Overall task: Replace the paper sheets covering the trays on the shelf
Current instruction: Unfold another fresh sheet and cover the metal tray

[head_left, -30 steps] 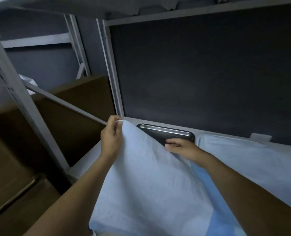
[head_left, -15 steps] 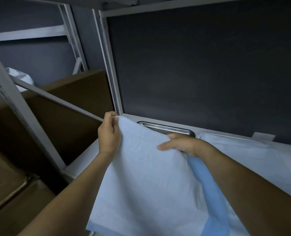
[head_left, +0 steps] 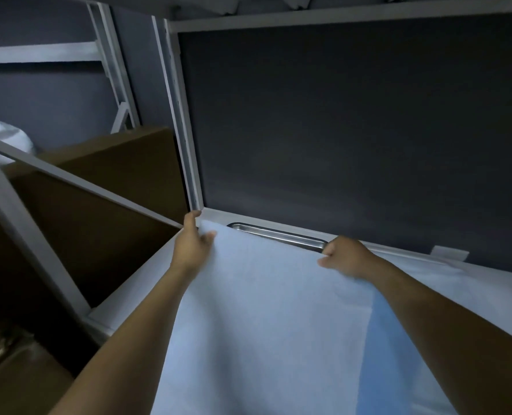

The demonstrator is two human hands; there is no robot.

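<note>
**shelfnerd:** so what's different from a second ago? Any labels I should know about?

**me:** the paper sheet (head_left: 263, 310) is way further back now. A second ago a good chunk of the metal tray (head_left: 278, 235) was open; now only its far rim peeks out, centre of the frame. My hands have spread apart too. My left hand (head_left: 193, 245) pinches the far left corner, thumb on top. My right hand (head_left: 343, 256) has its fingers curled on the far right corner. I reckon this tray's nearly covered, it just needs laying flat. No writing or brands that I can read. There's a pale tab (head_left: 449, 253) at the right, and it looks blank.
</note>
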